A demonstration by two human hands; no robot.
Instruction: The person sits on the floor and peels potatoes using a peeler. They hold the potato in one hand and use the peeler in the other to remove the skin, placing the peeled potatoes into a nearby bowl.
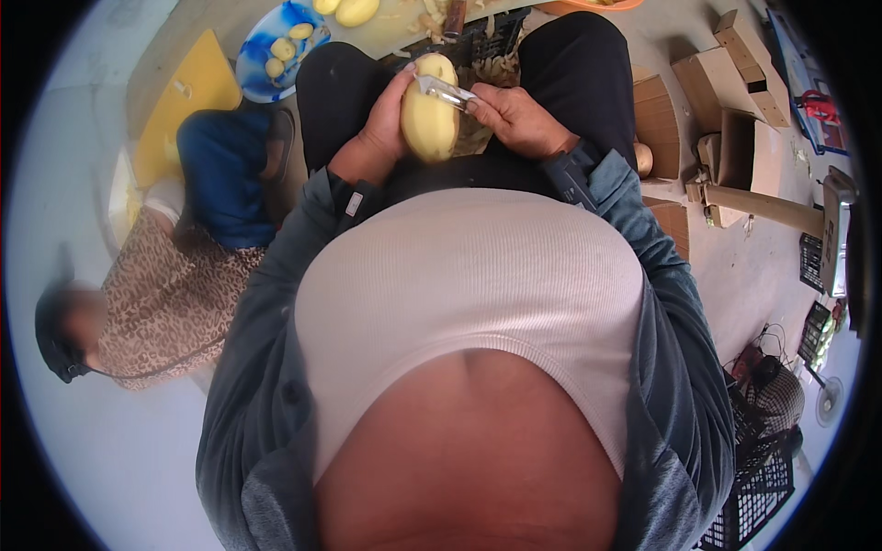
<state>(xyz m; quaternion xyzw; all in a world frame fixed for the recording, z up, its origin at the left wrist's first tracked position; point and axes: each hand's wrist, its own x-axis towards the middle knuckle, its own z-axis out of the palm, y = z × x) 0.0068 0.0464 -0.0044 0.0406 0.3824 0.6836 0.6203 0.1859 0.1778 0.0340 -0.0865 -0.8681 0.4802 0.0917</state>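
A large, mostly peeled potato [428, 127] stands on end between my knees, pale yellow with a dark spot near its top. My left hand [386, 113] grips it along the left side. In my right hand [517, 117] is a metal peeler [444, 91], its head lying against the upper part of the potato. Below the potato and between my legs, a black plastic crate [490, 38] holds many peelings [488, 72]. The far side of the potato is hidden.
A blue-and-white basin [251, 52] with several peeled potatoes stands front left. More peeled potatoes [357, 10] lie on a board ahead. Another person [179, 289] sits at my left beside a yellow board [186, 103]. Cardboard boxes [747, 151] are on the right.
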